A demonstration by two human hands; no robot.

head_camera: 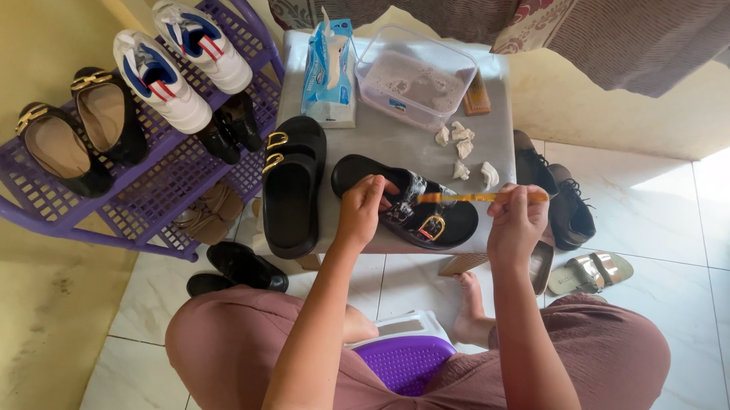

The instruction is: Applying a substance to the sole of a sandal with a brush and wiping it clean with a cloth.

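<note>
The left hand pins the black buckled sandal on the grey surface while the right hand – fingers closed around an orange toothbrush – scrubs its strap, so I judge the cleaning step is in hand.

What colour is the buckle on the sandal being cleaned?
Gold, on the black sandal; head view shows it.

wipes pack: soft blue-and-white pouch at about 11 o'clock on the table, one white sheet poking out the top
tub label: tiny blue sticker on the clear plastic container, 12 o'clock
</note>
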